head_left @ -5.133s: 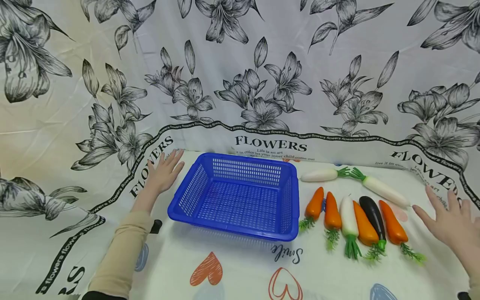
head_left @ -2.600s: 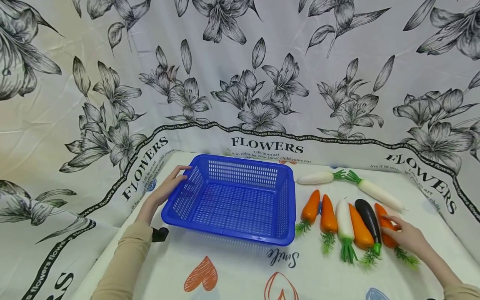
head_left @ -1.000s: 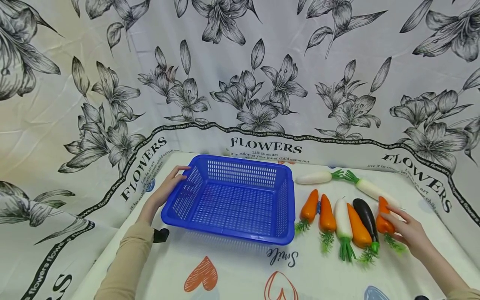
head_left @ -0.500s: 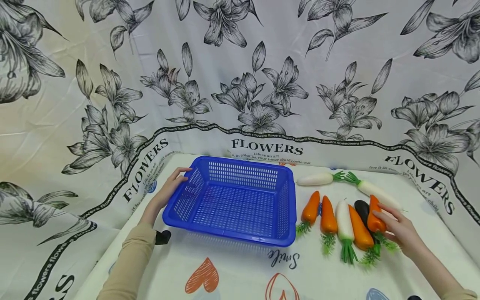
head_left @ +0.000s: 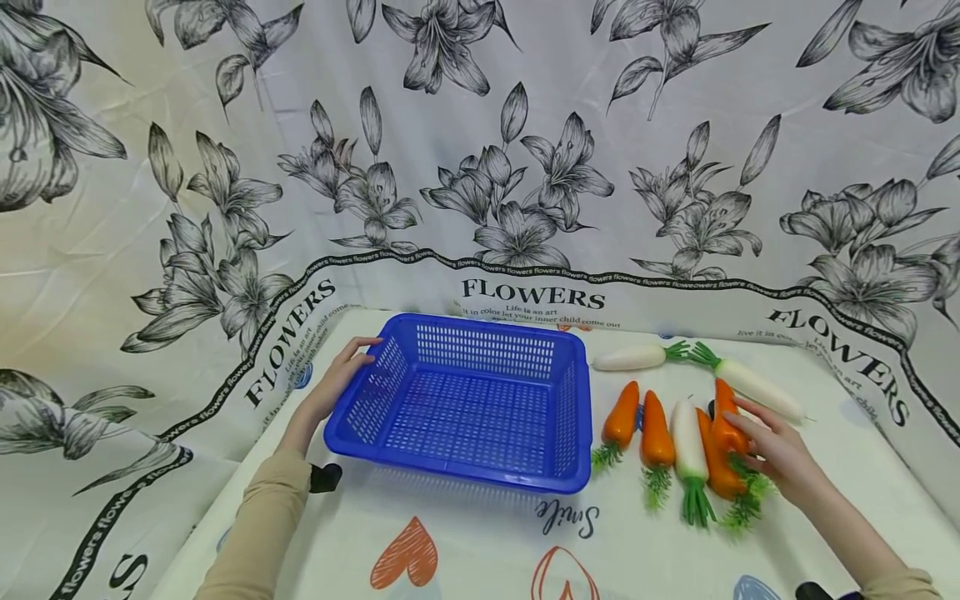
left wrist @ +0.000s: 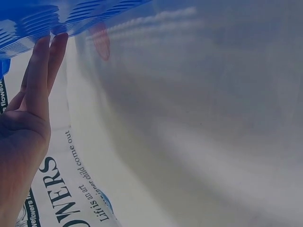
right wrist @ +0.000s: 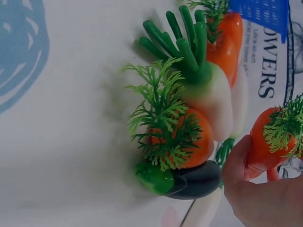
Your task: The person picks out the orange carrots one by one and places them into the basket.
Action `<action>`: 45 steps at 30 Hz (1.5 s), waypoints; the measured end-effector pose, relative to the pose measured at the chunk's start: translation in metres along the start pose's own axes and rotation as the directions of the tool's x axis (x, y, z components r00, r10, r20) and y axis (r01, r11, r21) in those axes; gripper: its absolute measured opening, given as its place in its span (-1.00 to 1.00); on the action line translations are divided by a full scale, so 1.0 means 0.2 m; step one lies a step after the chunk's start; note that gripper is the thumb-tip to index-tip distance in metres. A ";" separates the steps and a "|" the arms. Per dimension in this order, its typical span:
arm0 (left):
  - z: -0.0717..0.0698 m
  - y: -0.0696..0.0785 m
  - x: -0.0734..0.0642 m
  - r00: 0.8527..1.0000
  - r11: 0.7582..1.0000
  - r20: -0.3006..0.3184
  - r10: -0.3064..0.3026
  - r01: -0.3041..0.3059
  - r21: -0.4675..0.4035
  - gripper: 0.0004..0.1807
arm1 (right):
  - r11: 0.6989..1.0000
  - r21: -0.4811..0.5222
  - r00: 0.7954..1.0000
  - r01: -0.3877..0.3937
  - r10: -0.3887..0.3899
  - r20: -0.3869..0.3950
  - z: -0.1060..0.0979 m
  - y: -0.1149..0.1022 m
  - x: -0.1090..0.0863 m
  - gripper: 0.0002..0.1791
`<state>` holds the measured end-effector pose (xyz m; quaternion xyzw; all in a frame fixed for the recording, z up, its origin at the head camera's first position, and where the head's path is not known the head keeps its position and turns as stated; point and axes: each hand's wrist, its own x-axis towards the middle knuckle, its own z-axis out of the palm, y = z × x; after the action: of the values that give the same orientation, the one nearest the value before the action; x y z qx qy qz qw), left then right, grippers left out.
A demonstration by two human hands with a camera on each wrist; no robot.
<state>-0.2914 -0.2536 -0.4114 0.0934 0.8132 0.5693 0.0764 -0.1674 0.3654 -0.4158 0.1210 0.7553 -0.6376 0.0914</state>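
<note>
My right hand (head_left: 776,450) grips an orange carrot (head_left: 727,429) with feathery green leaves. In the right wrist view, this carrot (right wrist: 265,142) is raised beside the others, with thumb and fingers around it. Below it lie another carrot (right wrist: 201,137) and a dark eggplant (right wrist: 199,180), which is mostly hidden in the head view. At the left, my left hand (head_left: 337,383) touches the side of a blue plastic basket (head_left: 457,472). The left wrist view shows that hand's fingers (left wrist: 40,71) straight, their tips against the basket wall.
Two carrots (head_left: 621,417) (head_left: 656,429) and a white radish (head_left: 686,442) lie right of the basket. Behind them are two more white radishes (head_left: 630,358) (head_left: 757,390). A floral cloth (head_left: 525,167) hangs at the back.
My right hand has come down onto the rightmost carrot, picked it up and carried it left over the eggplant. Earlier, my left hand moved from the air to the basket's side and has stayed there.
</note>
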 end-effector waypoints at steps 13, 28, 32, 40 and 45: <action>-0.02 -0.11 0.05 1.000 1.000 -0.014 0.006 -0.005 0.016 -0.53 | 0.986 0.164 0.996 0.032 -0.046 0.082 0.12 -0.08 0.00 -0.48; -0.02 -0.11 0.06 1.000 1.000 -0.011 0.025 -0.025 0.011 -0.54 | 0.994 0.100 0.995 -0.046 0.037 0.090 0.31 -0.13 0.04 -0.15; -0.01 -0.11 0.06 1.000 1.000 -0.010 0.029 -0.029 0.008 -0.54 | 0.990 0.135 0.993 -0.050 0.035 0.110 0.36 -0.15 0.04 -0.17; -0.02 -0.11 0.06 1.000 1.000 -0.012 0.016 -0.016 -0.009 -0.54 | 0.979 0.198 0.993 -0.054 0.031 0.116 0.44 -0.20 0.05 -0.19; -0.02 -0.12 0.06 1.000 1.000 -0.007 0.022 -0.023 -0.012 -0.53 | 0.973 0.220 0.993 -0.073 0.050 0.109 0.50 -0.24 0.05 -0.19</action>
<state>-0.3052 -0.2623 -0.4330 0.1003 0.8089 0.5754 0.0679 -0.1930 0.2600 -0.3909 0.1210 0.6691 -0.7206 0.1356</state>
